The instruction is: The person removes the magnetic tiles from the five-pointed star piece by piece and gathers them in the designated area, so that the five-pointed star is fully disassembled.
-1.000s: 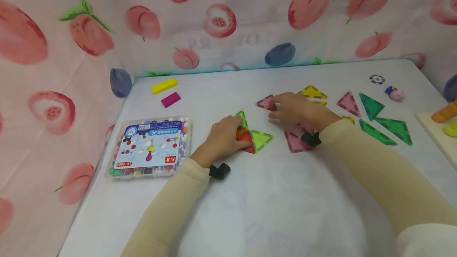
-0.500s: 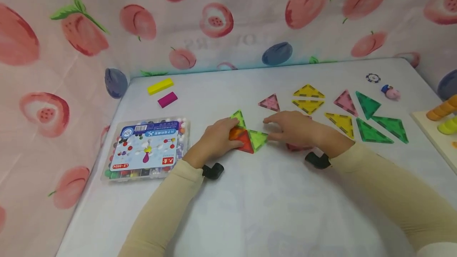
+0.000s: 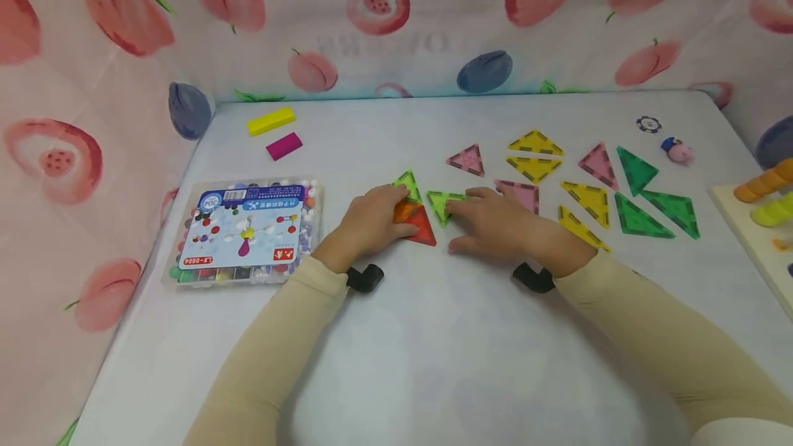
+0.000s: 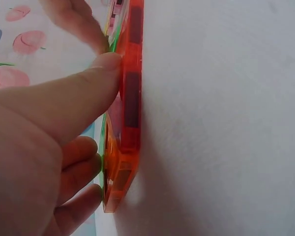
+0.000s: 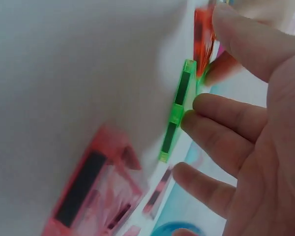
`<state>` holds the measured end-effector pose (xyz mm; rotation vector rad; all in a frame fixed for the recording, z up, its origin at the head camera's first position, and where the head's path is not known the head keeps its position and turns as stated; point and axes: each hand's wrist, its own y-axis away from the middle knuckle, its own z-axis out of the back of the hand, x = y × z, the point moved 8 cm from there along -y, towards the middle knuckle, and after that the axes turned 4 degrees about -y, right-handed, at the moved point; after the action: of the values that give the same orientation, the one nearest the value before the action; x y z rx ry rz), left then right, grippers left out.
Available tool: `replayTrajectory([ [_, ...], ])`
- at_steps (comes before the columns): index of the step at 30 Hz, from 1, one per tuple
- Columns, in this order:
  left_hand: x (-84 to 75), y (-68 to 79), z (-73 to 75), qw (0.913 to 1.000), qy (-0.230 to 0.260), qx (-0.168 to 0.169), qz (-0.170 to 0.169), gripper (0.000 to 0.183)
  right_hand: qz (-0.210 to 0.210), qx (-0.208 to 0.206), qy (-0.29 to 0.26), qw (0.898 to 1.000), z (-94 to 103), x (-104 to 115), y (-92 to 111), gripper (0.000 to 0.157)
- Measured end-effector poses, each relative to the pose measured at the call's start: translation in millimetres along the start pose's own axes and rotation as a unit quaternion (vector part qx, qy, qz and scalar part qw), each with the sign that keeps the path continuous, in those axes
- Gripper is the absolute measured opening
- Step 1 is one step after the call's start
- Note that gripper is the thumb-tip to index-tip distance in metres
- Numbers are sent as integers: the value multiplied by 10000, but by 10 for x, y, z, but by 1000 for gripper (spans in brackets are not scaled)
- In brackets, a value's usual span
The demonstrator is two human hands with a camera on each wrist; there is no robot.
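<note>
My left hand [image 3: 372,221] rests on a small group of magnetic tiles. Its thumb presses the red triangle tile [image 3: 423,228], and its fingers touch the orange tile [image 4: 119,177] beside it. A lime triangle tile [image 3: 406,183] shows past the fingertips. To the right lies another lime triangle tile [image 3: 437,204], slightly apart from the red one. My right hand [image 3: 495,224] has its extended fingertips on that tile; in the right wrist view they meet its upper face. Below the right hand in that view is a pink square tile [image 5: 101,179], partly covered by the hand in the head view.
A pink triangle tile [image 3: 469,160], yellow tiles [image 3: 535,168] and green tiles [image 3: 644,215] lie behind and to the right. A clear box of beads [image 3: 244,232] stands left, with yellow [image 3: 271,120] and magenta blocks [image 3: 284,146] behind it. A wooden board [image 3: 749,226] is at the right edge.
My right hand has come from the small pink triangle to the right-hand lime tile, which has turned and separated from the red one. My left hand stays on its tiles.
</note>
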<state>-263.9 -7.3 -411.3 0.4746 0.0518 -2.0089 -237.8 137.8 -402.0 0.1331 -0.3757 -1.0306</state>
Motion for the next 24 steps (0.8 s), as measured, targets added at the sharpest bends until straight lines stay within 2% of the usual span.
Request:
replayTrajectory([
  [4, 25, -22, 37, 9999, 49, 124, -26, 68, -142, -191, -87, 9997, 83, -93, -125, 67],
  [7, 51, -13, 26, 9995, 116, 298, 39, 69, -9, -276, -283, 9992, 111, -53, -115, 64],
  [12, 68, 45, 73, 9996, -83, 238, 150, 61, 701, -252, -480, 9961, 75, 256, 26, 60],
  [17, 30, 186, 75, 9985, -423, 281, 223, 59, 1269, -33, -464, 9908, -45, 564, 129, 58],
  [20, 32, 250, 62, 9982, -389, 373, 262, 57, 1260, 11, -405, 9912, -101, 607, 149, 57],
  [24, 63, 262, 84, 9992, -161, 286, 210, 49, 1125, -103, -350, 9930, -138, 581, 166, 57],
])
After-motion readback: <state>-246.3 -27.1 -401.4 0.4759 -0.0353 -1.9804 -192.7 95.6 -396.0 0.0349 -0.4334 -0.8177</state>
